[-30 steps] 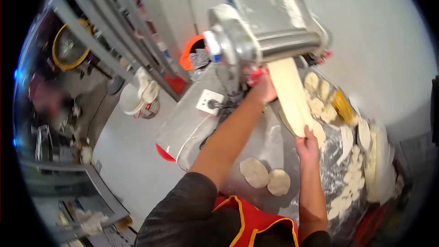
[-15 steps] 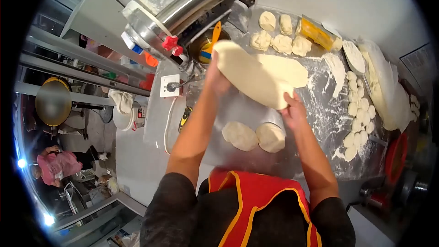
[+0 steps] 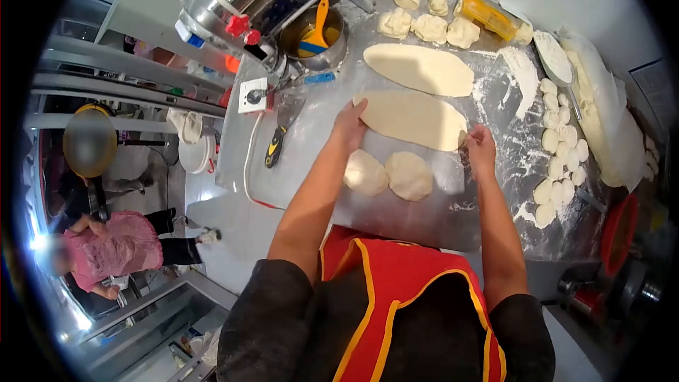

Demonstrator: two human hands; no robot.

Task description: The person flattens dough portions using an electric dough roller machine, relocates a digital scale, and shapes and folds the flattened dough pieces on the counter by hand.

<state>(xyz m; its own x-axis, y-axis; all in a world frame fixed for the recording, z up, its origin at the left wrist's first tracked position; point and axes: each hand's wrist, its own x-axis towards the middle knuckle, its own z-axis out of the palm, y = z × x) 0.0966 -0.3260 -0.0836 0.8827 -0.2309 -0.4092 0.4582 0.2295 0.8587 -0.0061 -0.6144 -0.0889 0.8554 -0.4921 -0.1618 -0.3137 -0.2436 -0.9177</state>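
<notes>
A long oval dough sheet point(image 3: 411, 120) lies along the steel worktop in front of me. My left hand point(image 3: 346, 129) is closed on its left end, thumb on top. At its right end, my right hand point(image 3: 481, 150) pinches the corner between thumb and fingers. Just beyond it lies a second flat dough sheet point(image 3: 419, 69), close alongside. Nearer to me sit two flattened round dough pieces, a left one point(image 3: 366, 172) and a right one point(image 3: 409, 176), side by side below the held sheet.
Several dough lumps point(image 3: 429, 29) stand at the back beside a yellow container point(image 3: 489, 14). Small dough balls point(image 3: 554, 140) and a flour scoop point(image 3: 554, 60) are at right. A pot point(image 3: 332, 56) with a brush point(image 3: 320, 25), a scraper point(image 3: 276, 143) and a dough roller machine point(image 3: 212, 18) are at left.
The held dough sheet has come down from the air onto the worktop, stretched out beside the other sheet. Both hands lowered with it. The view shifted slightly.
</notes>
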